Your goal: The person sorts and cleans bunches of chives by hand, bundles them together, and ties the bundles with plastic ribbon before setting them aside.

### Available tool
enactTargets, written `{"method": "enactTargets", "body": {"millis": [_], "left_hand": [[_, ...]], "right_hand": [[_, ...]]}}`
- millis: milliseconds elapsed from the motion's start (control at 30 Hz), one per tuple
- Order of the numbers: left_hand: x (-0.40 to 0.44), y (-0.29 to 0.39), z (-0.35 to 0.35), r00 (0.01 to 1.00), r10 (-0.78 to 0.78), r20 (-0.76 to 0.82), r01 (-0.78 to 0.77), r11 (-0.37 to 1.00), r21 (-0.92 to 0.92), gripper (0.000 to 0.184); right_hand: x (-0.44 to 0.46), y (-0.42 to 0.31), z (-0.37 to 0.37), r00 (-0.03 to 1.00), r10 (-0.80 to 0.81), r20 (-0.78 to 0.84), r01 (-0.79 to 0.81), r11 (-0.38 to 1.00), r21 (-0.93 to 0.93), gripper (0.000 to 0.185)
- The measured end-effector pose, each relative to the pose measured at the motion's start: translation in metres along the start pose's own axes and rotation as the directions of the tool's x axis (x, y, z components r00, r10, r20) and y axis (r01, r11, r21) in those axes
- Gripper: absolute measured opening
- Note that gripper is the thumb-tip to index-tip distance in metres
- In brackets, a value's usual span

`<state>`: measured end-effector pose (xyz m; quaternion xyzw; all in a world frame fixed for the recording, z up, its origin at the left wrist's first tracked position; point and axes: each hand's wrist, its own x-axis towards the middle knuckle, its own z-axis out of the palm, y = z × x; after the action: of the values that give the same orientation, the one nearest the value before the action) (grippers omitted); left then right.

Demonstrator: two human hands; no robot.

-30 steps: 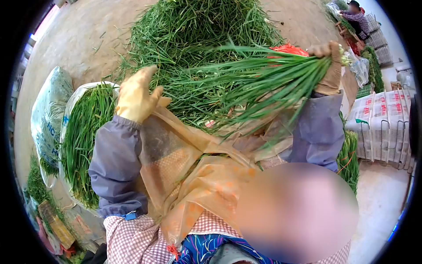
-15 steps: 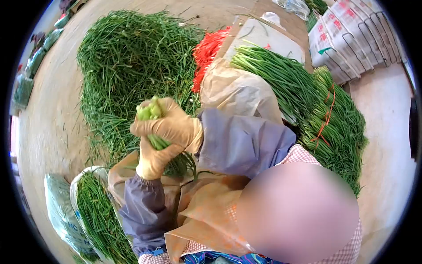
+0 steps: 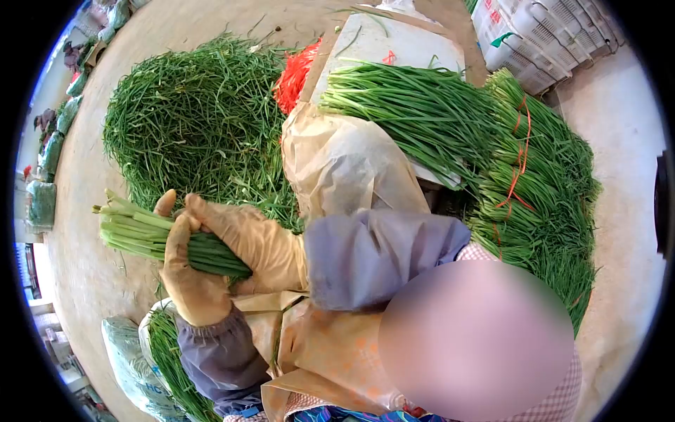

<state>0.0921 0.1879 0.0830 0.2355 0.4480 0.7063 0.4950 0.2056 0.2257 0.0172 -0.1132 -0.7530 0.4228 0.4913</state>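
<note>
Both hands wear yellowish gloves and grip one bunch of green stalks [image 3: 133, 228], whose pale cut ends point to the left. My left hand [image 3: 191, 278] wraps round the bunch from below, its thumb and fingers on either side. Against the bunch from the right, my right hand [image 3: 246, 243] is closed, its fingertips meeting near the top of the stalks. The leafy part runs back between the palms and is partly hidden. Behind the hands lies a large heap of loose green leaves [image 3: 190, 126] on the floor.
Loose green stalks [image 3: 415, 112] lie on a white board [image 3: 422, 46]. Red ties [image 3: 297, 76] sit at its left. Bundles tied with red [image 3: 541, 190] are stacked at the right, below white crates [image 3: 541, 35]. A filled sack [image 3: 165, 337] and plastic bag [image 3: 130, 359] stand lower left.
The view has turned right. My right hand has brought the bunch from the upper right to my left hand, which has closed on it. The bunch's cut ends now point left.
</note>
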Motion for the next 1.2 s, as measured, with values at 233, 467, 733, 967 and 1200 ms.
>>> {"method": "enactTargets", "body": {"millis": [233, 467, 733, 967, 1200], "left_hand": [[0.019, -0.022, 0.087, 0.934, -0.006, 0.356, -0.013, 0.999, 0.051, 0.063], [0.076, -0.076, 0.114, 0.702, -0.203, 0.683, -0.423, 0.653, 0.629, 0.029], [0.116, -0.138, 0.109, 0.673, -0.509, 0.536, -0.440, 0.307, 0.844, 0.033], [0.120, -0.158, 0.117, 0.757, -0.548, 0.357, -0.147, 0.390, 0.909, 0.041], [0.123, -0.167, 0.124, 0.761, -0.553, 0.339, -0.074, 0.445, 0.892, 0.042]], "right_hand": [[0.000, -0.032, -0.107, 0.837, 0.546, 0.044, -0.538, 0.806, 0.248, 0.091], [0.005, -0.111, -0.296, 0.587, 0.766, -0.263, -0.805, 0.586, -0.093, 0.032], [-0.014, -0.012, -0.312, 0.812, 0.569, -0.128, -0.396, 0.376, -0.838, 0.070], [-0.040, 0.053, -0.298, 0.764, 0.636, -0.108, -0.285, 0.183, -0.941, 0.083], [-0.036, 0.036, -0.300, 0.821, 0.567, -0.072, -0.133, 0.067, -0.989, 0.084]]}}
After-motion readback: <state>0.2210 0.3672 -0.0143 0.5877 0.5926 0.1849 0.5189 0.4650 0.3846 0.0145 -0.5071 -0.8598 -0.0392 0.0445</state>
